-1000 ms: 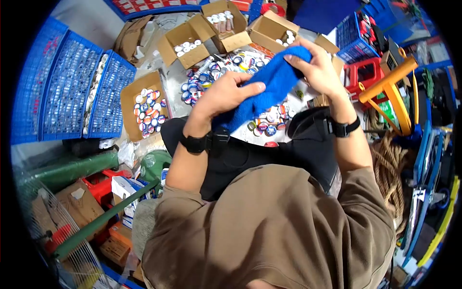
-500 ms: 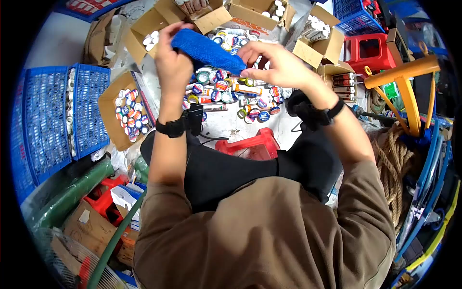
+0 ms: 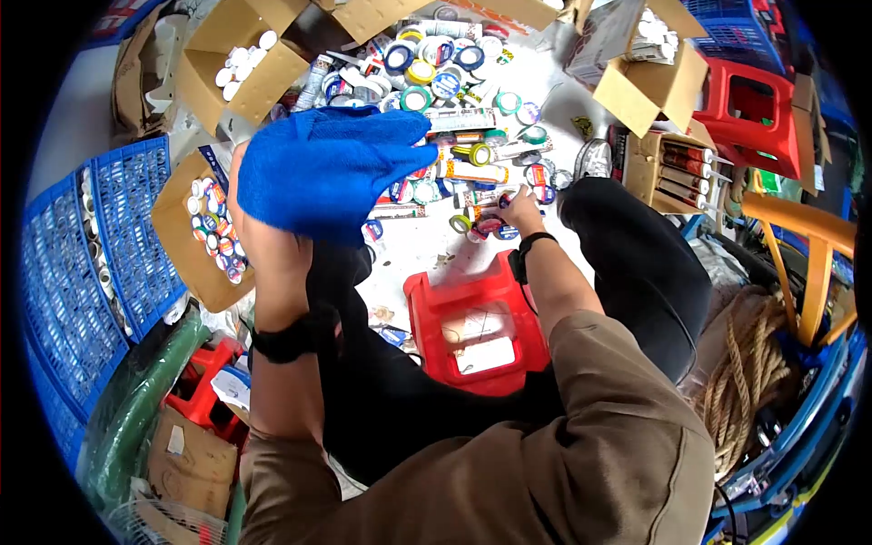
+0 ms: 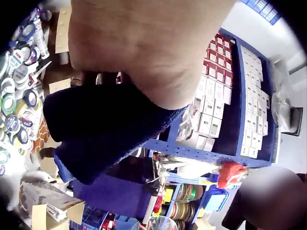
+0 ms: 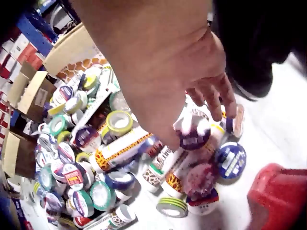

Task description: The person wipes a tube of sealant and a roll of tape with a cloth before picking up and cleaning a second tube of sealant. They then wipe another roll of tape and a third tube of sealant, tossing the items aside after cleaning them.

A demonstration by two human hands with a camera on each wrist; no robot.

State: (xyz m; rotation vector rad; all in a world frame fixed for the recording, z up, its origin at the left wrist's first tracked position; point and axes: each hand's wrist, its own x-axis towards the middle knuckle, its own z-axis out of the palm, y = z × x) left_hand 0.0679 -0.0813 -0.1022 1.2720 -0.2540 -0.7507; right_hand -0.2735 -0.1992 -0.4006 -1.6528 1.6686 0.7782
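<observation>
High up, the head camera peers forward and steeply down past the brown sleeves [image 3: 627, 400], wide enough to take in the pile of tape rolls [image 3: 445, 84]; over at the left wrist, the view sits sideways, tight on the left hand [image 4: 139, 52] and blue cloth [image 4: 105, 120], facing shelves [image 4: 216, 156] beyond. The right wrist's camera looks down close behind the right hand [image 5: 204, 72], sharing that pile and the red stool [image 5: 278, 201] with the head view.
</observation>
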